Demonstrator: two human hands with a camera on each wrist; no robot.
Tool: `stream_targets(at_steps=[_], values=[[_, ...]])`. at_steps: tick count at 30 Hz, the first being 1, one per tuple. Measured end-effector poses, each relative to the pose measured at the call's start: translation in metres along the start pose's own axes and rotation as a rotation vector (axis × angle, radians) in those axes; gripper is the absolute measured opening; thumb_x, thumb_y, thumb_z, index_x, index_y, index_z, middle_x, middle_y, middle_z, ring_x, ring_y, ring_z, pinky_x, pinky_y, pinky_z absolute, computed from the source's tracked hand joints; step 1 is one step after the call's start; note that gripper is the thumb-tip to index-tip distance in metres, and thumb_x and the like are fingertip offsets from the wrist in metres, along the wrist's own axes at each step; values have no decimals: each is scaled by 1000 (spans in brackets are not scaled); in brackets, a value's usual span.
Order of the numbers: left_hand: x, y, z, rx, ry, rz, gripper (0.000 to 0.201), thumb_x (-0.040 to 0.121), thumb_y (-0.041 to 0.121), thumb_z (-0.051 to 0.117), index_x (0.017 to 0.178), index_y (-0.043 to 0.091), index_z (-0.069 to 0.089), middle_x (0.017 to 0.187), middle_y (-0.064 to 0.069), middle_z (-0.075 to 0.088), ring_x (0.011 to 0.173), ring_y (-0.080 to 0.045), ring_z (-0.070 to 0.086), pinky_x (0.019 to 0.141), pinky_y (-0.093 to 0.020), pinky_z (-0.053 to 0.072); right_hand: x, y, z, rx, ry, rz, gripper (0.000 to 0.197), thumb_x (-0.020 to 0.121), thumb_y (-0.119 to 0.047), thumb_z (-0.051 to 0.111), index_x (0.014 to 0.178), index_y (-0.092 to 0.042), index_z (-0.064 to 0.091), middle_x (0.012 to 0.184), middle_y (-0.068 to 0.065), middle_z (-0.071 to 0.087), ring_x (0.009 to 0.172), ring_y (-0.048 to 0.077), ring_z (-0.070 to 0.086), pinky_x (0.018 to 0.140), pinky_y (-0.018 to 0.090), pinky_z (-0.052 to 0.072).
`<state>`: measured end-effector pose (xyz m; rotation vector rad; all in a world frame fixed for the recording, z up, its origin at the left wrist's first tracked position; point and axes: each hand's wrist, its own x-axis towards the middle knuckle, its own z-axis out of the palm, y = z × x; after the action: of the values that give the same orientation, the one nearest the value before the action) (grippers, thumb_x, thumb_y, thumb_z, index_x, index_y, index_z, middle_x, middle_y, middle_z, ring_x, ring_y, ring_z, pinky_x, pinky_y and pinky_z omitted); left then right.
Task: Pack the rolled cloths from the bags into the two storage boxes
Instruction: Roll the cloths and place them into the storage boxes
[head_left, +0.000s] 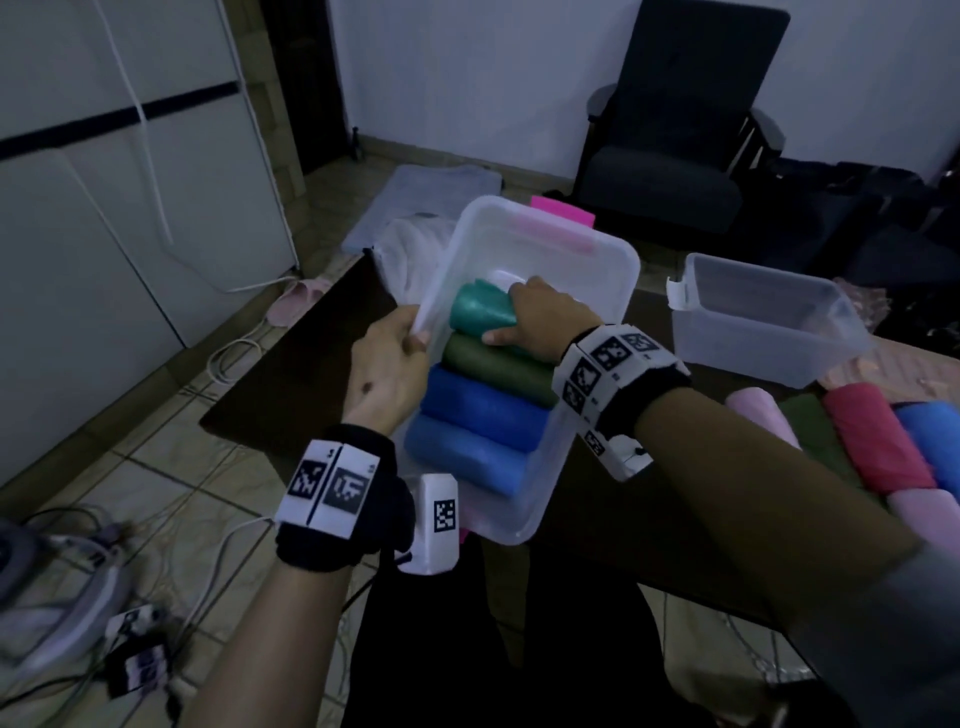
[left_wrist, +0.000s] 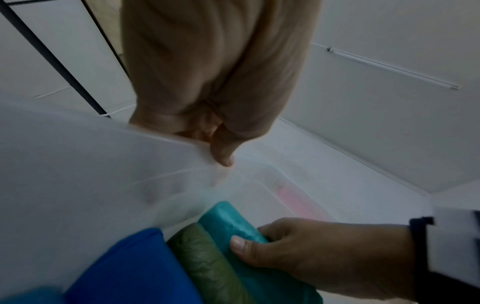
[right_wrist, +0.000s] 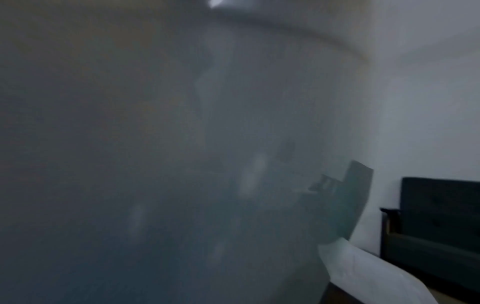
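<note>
Left hand (head_left: 387, 371) is out front, thumb hooked over a rim, fingers curled beneath, pinching. Right hand (head_left: 540, 322) reaches in from the right, palm down, fingers wrapped round a roll.

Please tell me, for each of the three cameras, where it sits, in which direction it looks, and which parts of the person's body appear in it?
Head: on the head, looking forward and down at the clear plastic storage box; both forearms and hands show.
Left wrist: along the left hand, which grips the box wall; the right hand shows too.
Right wrist: close against a blurred translucent surface; no body part shows.
Shared by head and left wrist: the teal rolled cloth gripped by the right hand.
</note>
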<state>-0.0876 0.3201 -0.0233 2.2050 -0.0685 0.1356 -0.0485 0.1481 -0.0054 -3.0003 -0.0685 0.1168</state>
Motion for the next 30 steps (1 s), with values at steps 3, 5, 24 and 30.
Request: stream_targets(at_steps=[3,5,24,30], values=[[-4,-1,0,11,12,49,30,96,12,43,120,20,59,112,-8,65,106,-23,57,75,-17,33,4,6,3,115,-78,16,59,90,-46,55,129,-3,44,130,16,49,115,29,48,88,29,35],[-5,0,0,-11,-1,53,30,96,12,43,120,21,59,110,-7,65,104,-21,58,75,-16,33,1,9,3,199,-71,28,60,89,-44,57,134,-10,37,132,14,47,120,29,45,97,34,34],[8,9,7,1,-26,23,29,98,16,41,122,15,57,113,-11,61,101,-21,56,81,-22,37,-14,-2,6,376,518,-328,30,92,-6,50,120,-4,60,126,14,57,122,28,48,106,30,30],[41,17,12,61,-157,-139,31,97,12,41,120,8,60,124,-16,57,113,-30,52,92,-29,40,-56,11,25,770,606,350,46,93,-7,47,138,-6,36,141,13,35,133,24,33,107,27,27]])
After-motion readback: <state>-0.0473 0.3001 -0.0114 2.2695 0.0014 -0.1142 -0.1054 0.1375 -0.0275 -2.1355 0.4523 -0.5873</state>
